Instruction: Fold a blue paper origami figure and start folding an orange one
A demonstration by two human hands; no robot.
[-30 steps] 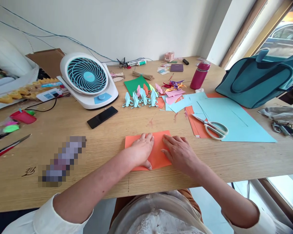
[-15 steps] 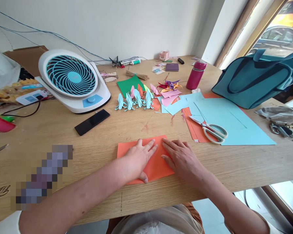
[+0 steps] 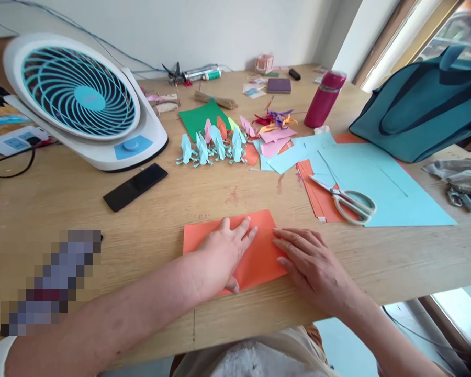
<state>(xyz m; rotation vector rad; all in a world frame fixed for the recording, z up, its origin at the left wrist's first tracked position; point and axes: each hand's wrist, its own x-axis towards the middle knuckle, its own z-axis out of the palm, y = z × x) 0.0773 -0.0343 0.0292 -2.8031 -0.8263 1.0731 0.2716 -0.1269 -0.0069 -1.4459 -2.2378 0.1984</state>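
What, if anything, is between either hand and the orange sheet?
Nothing visible. The left hand lies spread on the orange sheet, and the right hand overlaps its right edge. The scissors and black phone lie off the sheet, farther back, to the right and left.

1. The orange sheet was matt paper, smooth to the eye.
2. The tabletop was wood, with fine visible grain and a low sheen.
3. The fan had a smooth white plastic housing.
4. The phone showed a glossy black face.
5. The scissors joined bare metal blades to smooth, pale handles that looked like plastic.
6. The bottle was smooth and glossy, with a metallic-looking band at the neck.
7. The bag looked like matt cloth.
8. The large light-blue sheet and the folded figures were matt paper.
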